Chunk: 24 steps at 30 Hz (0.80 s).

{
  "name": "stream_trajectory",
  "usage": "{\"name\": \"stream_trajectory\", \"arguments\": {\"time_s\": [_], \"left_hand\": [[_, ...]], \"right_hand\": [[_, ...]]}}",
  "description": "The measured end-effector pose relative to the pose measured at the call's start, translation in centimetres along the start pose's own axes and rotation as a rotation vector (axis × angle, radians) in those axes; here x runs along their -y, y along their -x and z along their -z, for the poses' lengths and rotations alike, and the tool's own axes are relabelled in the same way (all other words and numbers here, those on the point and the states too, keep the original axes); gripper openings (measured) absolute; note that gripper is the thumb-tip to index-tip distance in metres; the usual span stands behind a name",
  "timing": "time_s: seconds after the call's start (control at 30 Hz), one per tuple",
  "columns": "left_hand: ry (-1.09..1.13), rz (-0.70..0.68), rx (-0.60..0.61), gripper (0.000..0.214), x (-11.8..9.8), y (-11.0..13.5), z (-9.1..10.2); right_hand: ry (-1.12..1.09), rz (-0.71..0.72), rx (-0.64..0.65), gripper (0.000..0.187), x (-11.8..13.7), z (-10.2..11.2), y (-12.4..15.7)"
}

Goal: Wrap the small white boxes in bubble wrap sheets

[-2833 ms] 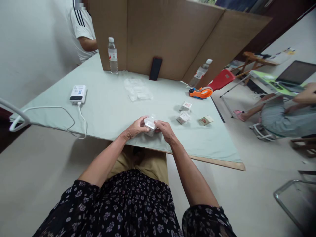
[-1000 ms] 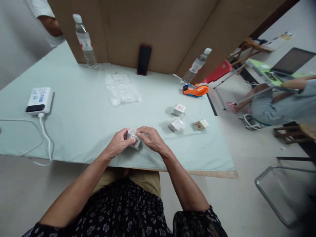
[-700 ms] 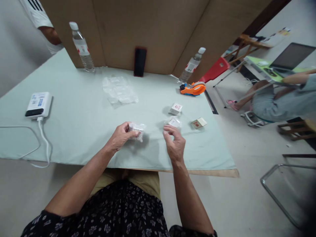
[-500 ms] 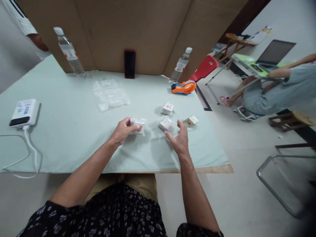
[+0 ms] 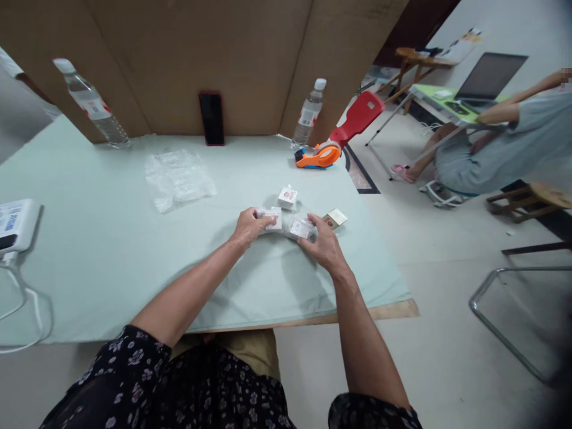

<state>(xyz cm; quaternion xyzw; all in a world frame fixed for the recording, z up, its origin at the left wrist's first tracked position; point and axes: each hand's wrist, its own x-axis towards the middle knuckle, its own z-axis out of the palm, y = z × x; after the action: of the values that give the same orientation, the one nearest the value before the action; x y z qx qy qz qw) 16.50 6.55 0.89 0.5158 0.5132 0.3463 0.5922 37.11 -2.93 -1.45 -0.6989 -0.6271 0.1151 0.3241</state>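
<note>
My left hand point(image 5: 251, 227) is closed on a small box in clear plastic wrap point(image 5: 272, 218), thumb across its top. Beside it, my right hand point(image 5: 325, 244) grips a second plastic-wrapped small box point(image 5: 301, 228) between thumb and fingers. The two wrapped boxes are side by side, close together, low over the table. Just behind them stands a small white box point(image 5: 287, 198) with a reddish print. To the right, past my right fingers, lies a cream and gold box point(image 5: 335, 219).
A crumpled clear plastic bag point(image 5: 179, 179) lies at left centre. Along the cardboard screen point(image 5: 170, 53) stand two water bottles point(image 5: 96, 107) and a phone point(image 5: 211, 118). An orange tape dispenser point(image 5: 319, 156) sits at the back right. A white power bank point(image 5: 18, 223) with a cable is far left. Another person sits at right.
My left hand has carried its wrapped box right, towards the other one. My right hand has closed on the second wrapped box. The view has shifted somewhat.
</note>
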Motion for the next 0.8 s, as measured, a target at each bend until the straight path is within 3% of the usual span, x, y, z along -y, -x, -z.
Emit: {"name": "stream_trajectory", "arguments": {"time_s": [0.1,0.23,0.43,0.53,0.63,0.7,0.8], "left_hand": [[-0.072,-0.021,-0.030,0.029,0.2,-0.7,-1.0],[-0.280,-0.042,-0.041,0.030,-0.2,-1.6,-1.5],[-0.612,-0.112,-0.032,0.065,-1.1,-1.0,-0.3],[-0.799,-0.356,-0.121,0.060,-1.1,-0.5,2.8],[-1.082,-0.566,-0.257,0.062,-1.5,-1.7,8.1],[-1.283,-0.591,-0.292,0.063,-2.0,-3.2,12.1],[-1.529,-0.506,-0.191,0.042,-2.2,-5.3,17.0]], "right_hand": [[-0.001,0.016,0.001,0.073,-0.1,0.4,0.5],[-0.004,0.052,-0.130,0.073,0.8,0.7,1.8],[-0.021,0.094,-0.285,0.056,3.5,0.4,4.9],[0.014,0.076,-0.426,0.048,4.8,-0.2,6.9],[0.039,0.064,-0.520,0.042,5.4,-0.4,8.7],[0.078,0.057,-0.529,0.038,5.0,-0.1,9.3],[0.176,0.019,-0.532,0.039,2.7,1.5,8.9]]}}
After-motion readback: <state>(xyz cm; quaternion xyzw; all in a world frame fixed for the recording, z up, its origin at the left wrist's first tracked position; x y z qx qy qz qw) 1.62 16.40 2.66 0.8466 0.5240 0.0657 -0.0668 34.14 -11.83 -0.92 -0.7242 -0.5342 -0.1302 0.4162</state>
